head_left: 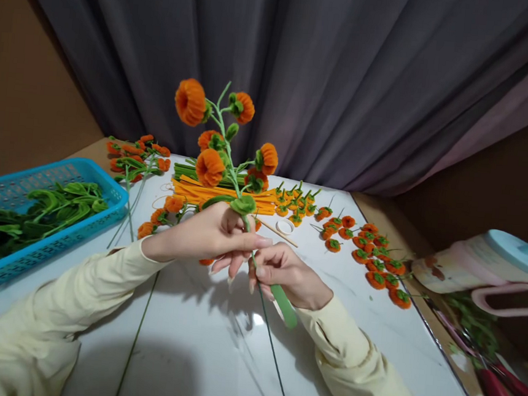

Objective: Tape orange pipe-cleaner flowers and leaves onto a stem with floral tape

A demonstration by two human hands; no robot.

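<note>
My left hand (pixel 221 234) pinches the stem of an artificial flower branch (pixel 232 164), held upright above the white table. Fuzzy orange pumpkin-like heads with green caps sit along the branch, and a green leaf shows just above my fingers. Lower on the same stem, the fingers of my right hand (pixel 287 274) are closed around it. A roll of green floral tape (pixel 283 306) is tucked in my right hand and hangs below the palm. Beneath both hands the bare dark wire end of the stem runs down toward the table.
A blue basket (pixel 103 178) of green leaves stands at left. Orange and green pipe cleaners (pixel 227 196) lie behind my hands, near a white ring (pixel 285 226) and wooden stick. Several small pumpkins (pixel 374 278) spread along the right. A tumbler (pixel 466 265) and red-handled pliers (pixel 501 391) are far right.
</note>
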